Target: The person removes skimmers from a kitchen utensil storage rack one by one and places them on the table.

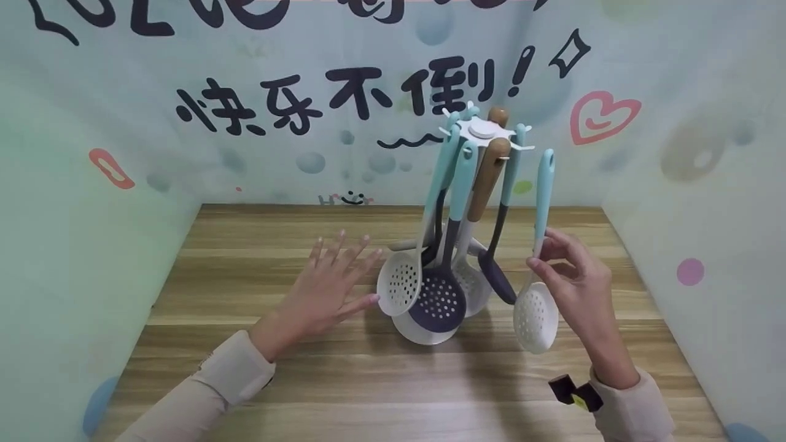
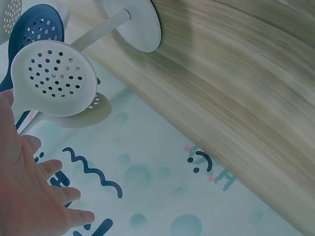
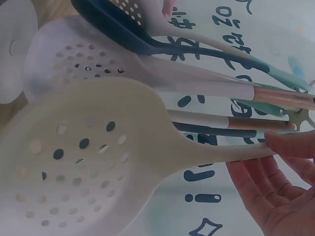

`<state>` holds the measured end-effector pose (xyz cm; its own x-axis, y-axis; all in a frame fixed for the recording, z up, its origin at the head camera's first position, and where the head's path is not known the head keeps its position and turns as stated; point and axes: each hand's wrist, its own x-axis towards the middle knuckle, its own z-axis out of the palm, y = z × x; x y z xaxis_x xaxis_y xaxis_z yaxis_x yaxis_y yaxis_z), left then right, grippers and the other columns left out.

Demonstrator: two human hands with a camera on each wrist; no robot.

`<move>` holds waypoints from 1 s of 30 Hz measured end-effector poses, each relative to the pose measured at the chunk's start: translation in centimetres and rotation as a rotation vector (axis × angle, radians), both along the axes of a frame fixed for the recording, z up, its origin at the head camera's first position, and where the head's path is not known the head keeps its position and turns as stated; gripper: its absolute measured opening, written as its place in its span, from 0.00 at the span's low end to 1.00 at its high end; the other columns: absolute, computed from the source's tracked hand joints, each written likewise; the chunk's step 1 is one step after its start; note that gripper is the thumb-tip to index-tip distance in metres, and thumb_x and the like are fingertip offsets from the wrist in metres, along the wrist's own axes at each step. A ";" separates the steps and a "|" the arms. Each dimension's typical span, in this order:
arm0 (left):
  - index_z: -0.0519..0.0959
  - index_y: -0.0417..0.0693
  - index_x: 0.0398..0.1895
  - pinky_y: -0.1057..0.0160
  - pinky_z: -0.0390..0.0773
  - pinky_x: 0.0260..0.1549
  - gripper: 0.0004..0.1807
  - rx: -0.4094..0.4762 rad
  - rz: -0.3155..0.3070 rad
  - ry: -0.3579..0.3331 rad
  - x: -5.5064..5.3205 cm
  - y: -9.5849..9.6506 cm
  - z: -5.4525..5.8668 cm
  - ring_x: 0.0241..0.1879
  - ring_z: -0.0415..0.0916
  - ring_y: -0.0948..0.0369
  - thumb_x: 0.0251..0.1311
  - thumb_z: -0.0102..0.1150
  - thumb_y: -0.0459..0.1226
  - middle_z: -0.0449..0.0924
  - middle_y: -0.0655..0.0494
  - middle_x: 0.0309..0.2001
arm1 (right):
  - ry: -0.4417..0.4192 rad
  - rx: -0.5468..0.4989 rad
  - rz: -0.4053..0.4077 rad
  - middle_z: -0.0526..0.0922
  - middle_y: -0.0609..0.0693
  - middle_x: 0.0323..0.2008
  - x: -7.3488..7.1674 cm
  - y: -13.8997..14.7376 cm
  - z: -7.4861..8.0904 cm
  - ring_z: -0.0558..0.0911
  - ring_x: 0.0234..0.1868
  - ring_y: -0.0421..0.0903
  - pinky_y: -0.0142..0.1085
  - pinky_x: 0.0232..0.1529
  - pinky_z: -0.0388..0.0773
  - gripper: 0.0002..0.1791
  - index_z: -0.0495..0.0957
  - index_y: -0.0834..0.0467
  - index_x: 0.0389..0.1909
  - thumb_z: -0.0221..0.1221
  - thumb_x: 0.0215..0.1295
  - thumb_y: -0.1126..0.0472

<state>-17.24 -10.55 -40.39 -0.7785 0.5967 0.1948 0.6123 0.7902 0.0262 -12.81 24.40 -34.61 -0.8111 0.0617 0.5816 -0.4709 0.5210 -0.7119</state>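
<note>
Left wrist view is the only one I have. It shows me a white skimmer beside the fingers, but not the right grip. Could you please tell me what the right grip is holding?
Observer: The right grip holds another white skimmer.
Operator: Is it hanging now, or is it free?
Observer: It is free: in the head view, a gap shows between its handle and the rack.
Operator: Does everything on the rack have the same colour at the top?
Observer: No. Two wooden handles show among the turquoise ones.
</note>
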 end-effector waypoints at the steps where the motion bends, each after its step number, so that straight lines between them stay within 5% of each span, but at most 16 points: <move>1: 0.47 0.61 0.73 0.39 0.40 0.67 0.38 -0.001 0.001 0.000 0.0 0.0 0.0 0.73 0.35 0.45 0.63 0.35 0.63 0.40 0.56 0.75 | -0.020 -0.008 -0.011 0.80 0.41 0.33 -0.1 0.2 -0.2 0.79 0.33 0.32 0.21 0.33 0.77 0.22 0.76 0.64 0.50 0.63 0.52 0.75; 9: 0.47 0.62 0.73 0.39 0.39 0.67 0.38 0.005 -0.003 -0.010 -0.1 0.0 -0.1 0.72 0.36 0.44 0.63 0.36 0.63 0.40 0.55 0.75 | -0.166 -0.086 -0.069 0.78 0.39 0.32 -1.7 1.7 -1.9 0.79 0.31 0.31 0.23 0.31 0.78 0.24 0.75 0.62 0.53 0.63 0.53 0.74; 17: 0.48 0.62 0.73 0.38 0.39 0.67 0.37 0.017 -0.004 -0.019 -0.2 0.1 -0.1 0.72 0.38 0.43 0.63 0.38 0.62 0.44 0.55 0.74 | -0.284 -0.084 -0.086 0.77 0.49 0.33 -3.6 3.1 -3.9 0.78 0.30 0.31 0.23 0.32 0.78 0.25 0.73 0.62 0.56 0.61 0.55 0.74; 22: 0.47 0.61 0.73 0.39 0.39 0.67 0.38 0.005 0.001 -0.026 -0.2 0.1 -0.1 0.72 0.36 0.44 0.63 0.37 0.62 0.41 0.55 0.74 | -0.373 -0.045 -0.090 0.77 0.59 0.37 -4.9 3.8 -5.4 0.77 0.29 0.30 0.23 0.30 0.77 0.25 0.71 0.62 0.57 0.61 0.57 0.71; 30: 0.44 0.62 0.73 0.40 0.37 0.67 0.38 -0.025 0.013 -0.043 -0.1 0.0 0.1 0.73 0.33 0.45 0.63 0.35 0.63 0.37 0.56 0.75 | -0.465 0.042 -0.092 0.77 0.59 0.36 -6.8 4.4 -7.3 0.76 0.28 0.29 0.28 0.30 0.79 0.24 0.69 0.62 0.58 0.59 0.60 0.69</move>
<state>-17.38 -10.52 -40.24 -0.7935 0.5906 0.1465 0.6006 0.7988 0.0327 -19.64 28.78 -41.93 -0.9783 0.1297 0.1614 -0.0575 0.5787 -0.8135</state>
